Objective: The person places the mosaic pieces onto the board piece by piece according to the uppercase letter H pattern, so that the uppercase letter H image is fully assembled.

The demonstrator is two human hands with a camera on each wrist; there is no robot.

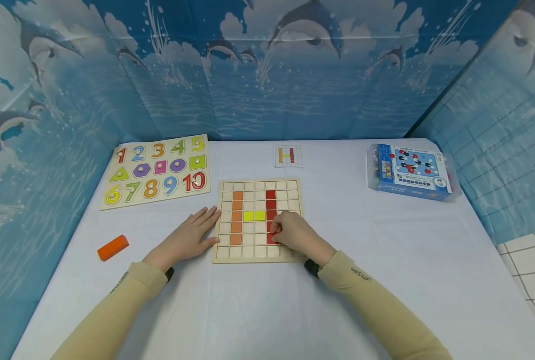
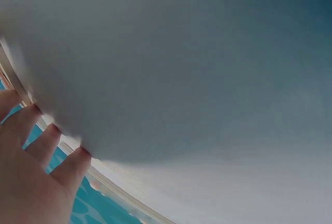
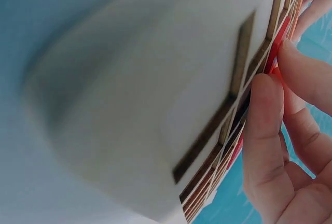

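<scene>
A square wooden grid board (image 1: pixel 244 260) lies mid-table. In it sit a column of orange tiles (image 1: pixel 236 216), two yellow tiles (image 1: pixel 254 216) side by side, and a column of red tiles (image 1: pixel 271 205). My left hand (image 1: pixel 186 239) rests at the board's left edge, fingers fairly straight; its fingertips (image 2: pixel 78 156) touch the rim in the left wrist view. At the low end of the red column, my right hand (image 1: pixel 296 232) has thumb and forefinger together on a red tile (image 3: pixel 277 42). The fingers partly hide that tile.
A small pattern card (image 1: pixel 289 156) lies behind the board. Back left is a number-and-shape puzzle board (image 1: pixel 159 172), with an orange block (image 1: pixel 112 248) in front of it. A blue-labelled plastic box (image 1: pixel 411 172) stands back right. Patterned curtains border the table.
</scene>
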